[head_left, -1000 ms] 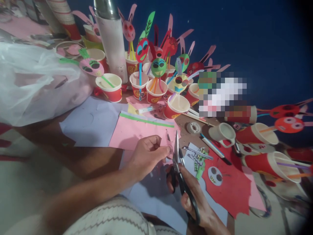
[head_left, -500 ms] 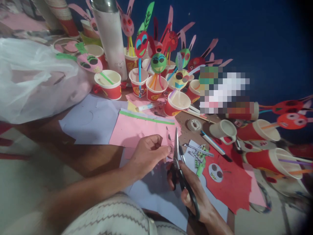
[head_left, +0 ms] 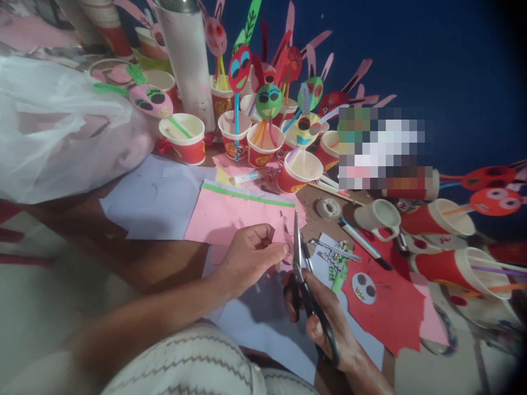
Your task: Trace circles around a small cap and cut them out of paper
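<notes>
My right hand (head_left: 325,318) is wrapped round the black handles of the scissors (head_left: 300,258), whose blades point away from me and stand slightly apart. Just left of the blades, my left hand (head_left: 253,255) pinches a small piece of pink paper (head_left: 285,247) between thumb and finger. Under and beyond my left hand lies a pink sheet (head_left: 222,214) with a green strip along its top edge. Blue-grey paper (head_left: 267,323) is spread beneath both hands. To the right, a red sheet (head_left: 391,307) bears a small pale face cutout (head_left: 364,288).
Red and white paper cups (head_left: 187,151) with paper faces on straws stand behind. A tall flask (head_left: 187,71) and a plastic bag (head_left: 61,131) are at left. A tape roll (head_left: 328,208), a mug (head_left: 377,219) and a marker (head_left: 362,241) lie at right.
The scissor blades look a little wider apart, and my right hand has shifted slightly. My left hand keeps its pinch in nearly the same place.
</notes>
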The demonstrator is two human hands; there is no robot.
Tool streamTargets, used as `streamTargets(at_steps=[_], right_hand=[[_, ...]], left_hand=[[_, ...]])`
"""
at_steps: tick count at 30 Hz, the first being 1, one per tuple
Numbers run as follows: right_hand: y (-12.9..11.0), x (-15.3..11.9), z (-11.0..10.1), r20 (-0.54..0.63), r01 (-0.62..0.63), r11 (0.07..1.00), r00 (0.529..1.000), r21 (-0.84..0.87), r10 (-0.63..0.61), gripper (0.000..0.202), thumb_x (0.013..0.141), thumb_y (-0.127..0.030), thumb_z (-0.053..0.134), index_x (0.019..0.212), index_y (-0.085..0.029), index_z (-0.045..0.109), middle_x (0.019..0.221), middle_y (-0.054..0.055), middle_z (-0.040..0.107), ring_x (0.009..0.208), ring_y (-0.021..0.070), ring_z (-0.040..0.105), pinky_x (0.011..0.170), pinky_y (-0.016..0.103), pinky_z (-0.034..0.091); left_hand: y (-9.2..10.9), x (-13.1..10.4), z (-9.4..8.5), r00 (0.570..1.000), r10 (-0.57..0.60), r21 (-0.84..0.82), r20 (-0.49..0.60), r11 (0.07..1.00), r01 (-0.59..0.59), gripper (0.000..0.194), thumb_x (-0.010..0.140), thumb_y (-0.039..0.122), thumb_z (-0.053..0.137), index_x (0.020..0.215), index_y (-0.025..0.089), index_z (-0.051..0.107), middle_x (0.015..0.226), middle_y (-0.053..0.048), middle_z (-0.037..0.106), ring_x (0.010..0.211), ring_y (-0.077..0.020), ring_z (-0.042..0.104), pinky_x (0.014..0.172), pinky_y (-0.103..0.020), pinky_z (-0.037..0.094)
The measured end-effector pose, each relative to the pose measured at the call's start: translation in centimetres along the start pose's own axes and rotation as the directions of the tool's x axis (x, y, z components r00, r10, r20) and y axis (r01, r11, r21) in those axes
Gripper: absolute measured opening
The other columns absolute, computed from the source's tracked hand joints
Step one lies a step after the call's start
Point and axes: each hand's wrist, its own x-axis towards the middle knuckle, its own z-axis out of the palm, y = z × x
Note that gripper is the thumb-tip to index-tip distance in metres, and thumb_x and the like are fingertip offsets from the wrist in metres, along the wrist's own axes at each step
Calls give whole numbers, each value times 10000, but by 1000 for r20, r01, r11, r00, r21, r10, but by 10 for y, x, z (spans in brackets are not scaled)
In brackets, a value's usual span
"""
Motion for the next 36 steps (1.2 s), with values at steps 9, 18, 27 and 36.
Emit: streamTargets(at_steps=[9,18,27,36], right_hand=[[2,-1,1,-1,-24,999,1000,25,24,541,754,-711,455,915,-197,502,654,-6,503,528,123,434,490,231,410],[5,-2,0,-8,-44,999,999,23,44,540,749,-709,466,889,-191,523,610,-10,516,501,123,434,472,238,385],[4,-2,-2,13,-84,995,996,50,84,553,724,-726,482,880,-198,520,588,-21,511,521,129,413,509,253,361],[2,-3,0,27,-115,987,993,112,112,536,718,-718,505,866,-203,516,574,-34,500,500,115,390,489,240,339]], left_hand=[[2,0,1,1000,-4,7,-1,1000,4,100,712,212,580,638,146,562,549,25,547,468,-70,481,493,-200,403],[2,0,-1,1000,-8,-24,23,1000,8,98,711,202,576,629,149,562,520,31,538,450,-72,482,468,-203,410],[3,1,-3,999,-8,-20,53,1000,9,107,710,183,570,611,143,561,540,22,548,464,-78,491,467,-213,432],[3,1,-4,997,-32,-26,67,999,34,111,711,180,569,608,146,549,549,11,555,471,-100,511,466,-245,459]])
